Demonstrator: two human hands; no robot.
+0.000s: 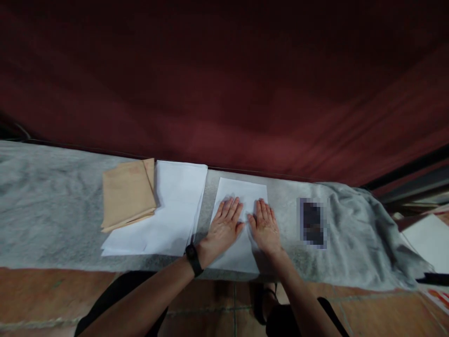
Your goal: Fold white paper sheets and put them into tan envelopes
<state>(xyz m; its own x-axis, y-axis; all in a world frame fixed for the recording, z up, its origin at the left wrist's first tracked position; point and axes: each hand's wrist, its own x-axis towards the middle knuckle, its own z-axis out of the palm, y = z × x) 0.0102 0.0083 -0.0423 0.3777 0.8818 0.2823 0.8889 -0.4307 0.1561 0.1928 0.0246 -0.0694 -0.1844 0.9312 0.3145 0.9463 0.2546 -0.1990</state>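
Observation:
A sheet of white paper [242, 252] lies on the grey cloth in front of me, its long side running away from me. My left hand [224, 223] rests flat on the left part of it, fingers stretched out. On the right edge of the same sheet, my right hand [265, 225] also lies flat, palm down and fingers extended. Both thumbs point toward each other with a small gap between them. To the left is a stack of white paper sheets [177, 206]. Several folded brown paper pieces [128, 194] lie partly on top of that stack.
A grey cloth [52, 206] covers the long narrow surface and bunches up at the right. A dark, pixelated rectangular object [312, 223] lies right of my hands. Behind rises a dark red panel [224, 93]. White paper [430, 241] shows at far right; tiled floor [199, 299] is below.

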